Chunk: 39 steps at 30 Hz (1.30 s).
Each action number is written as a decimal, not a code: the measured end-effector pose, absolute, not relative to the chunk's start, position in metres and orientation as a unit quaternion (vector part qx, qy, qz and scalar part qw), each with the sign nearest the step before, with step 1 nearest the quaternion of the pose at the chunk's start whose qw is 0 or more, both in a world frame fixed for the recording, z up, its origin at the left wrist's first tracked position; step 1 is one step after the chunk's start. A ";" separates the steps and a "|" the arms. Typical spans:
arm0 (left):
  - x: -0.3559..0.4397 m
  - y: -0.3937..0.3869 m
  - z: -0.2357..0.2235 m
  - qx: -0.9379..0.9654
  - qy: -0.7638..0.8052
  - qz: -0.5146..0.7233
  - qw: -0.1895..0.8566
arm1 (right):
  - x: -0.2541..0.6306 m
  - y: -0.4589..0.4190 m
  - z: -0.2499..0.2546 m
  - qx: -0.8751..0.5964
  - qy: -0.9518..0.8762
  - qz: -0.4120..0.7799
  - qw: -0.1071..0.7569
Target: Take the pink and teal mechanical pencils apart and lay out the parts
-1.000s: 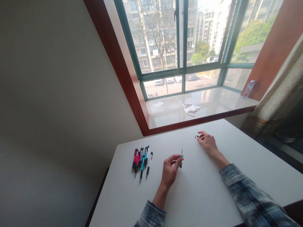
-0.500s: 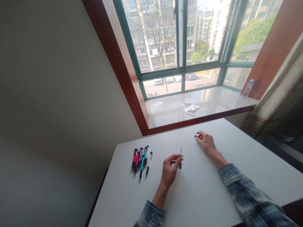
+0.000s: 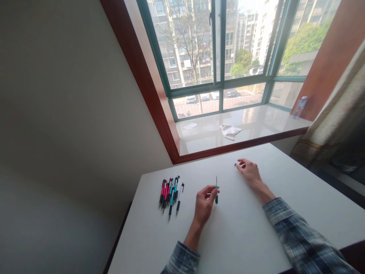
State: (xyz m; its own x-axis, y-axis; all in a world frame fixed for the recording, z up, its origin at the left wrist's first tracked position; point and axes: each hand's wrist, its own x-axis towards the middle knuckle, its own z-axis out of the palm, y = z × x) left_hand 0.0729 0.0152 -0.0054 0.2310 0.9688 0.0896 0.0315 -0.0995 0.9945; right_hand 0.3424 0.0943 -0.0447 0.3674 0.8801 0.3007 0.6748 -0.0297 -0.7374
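Note:
My left hand (image 3: 204, 205) pinches a partly dismantled pen (image 3: 216, 191) with a teal band, held nearly upright over the white table (image 3: 242, 236). My right hand (image 3: 249, 171) rests on the table farther back and to the right, fingertips closed on a small dark pen part (image 3: 236, 164). A row of several pink, teal and black pens (image 3: 169, 191) lies to the left of my left hand, with one white-and-black pen (image 3: 179, 198) at its right side.
The table's far edge meets a glossy window sill (image 3: 256, 129) holding a crumpled white cloth (image 3: 229, 131), a small paper (image 3: 190, 126) and a plastic bottle (image 3: 300, 106). A curtain (image 3: 336, 121) hangs at the right. A plain wall stands at the left.
The pen in my left hand has tilted slightly and shifted a little to the left. My right hand has barely moved.

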 end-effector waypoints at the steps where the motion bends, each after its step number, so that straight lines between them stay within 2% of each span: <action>1: 0.073 0.016 -0.006 0.578 0.427 0.459 0.523 | 0.336 0.090 -0.039 -0.694 -0.549 0.120 0.451; 4: 0.071 0.019 -0.009 0.533 0.445 0.490 0.527 | 0.303 0.070 -0.025 -0.607 -0.572 0.156 0.529; 9: 0.068 0.021 -0.008 0.537 0.451 0.512 0.496 | 0.244 0.041 -0.017 -0.421 -0.621 0.425 0.506; 13: 0.071 0.015 -0.001 0.598 0.462 0.489 0.435 | 0.232 0.035 -0.019 -0.380 -0.569 0.500 0.531; 18: 0.073 0.012 -0.002 0.617 0.475 0.471 0.414 | 0.238 0.037 -0.015 -0.400 -0.553 0.475 0.555; 25: 0.068 0.013 -0.012 0.581 0.512 0.494 0.394 | 0.260 0.051 -0.014 -0.458 -0.450 0.397 0.656; 33: 0.068 0.015 -0.002 0.552 0.511 0.507 0.421 | 0.240 0.037 -0.019 -0.453 -0.632 0.343 0.526; 39: 0.066 0.019 -0.009 0.556 0.498 0.511 0.426 | 0.232 0.030 -0.019 -0.431 -0.689 0.334 0.478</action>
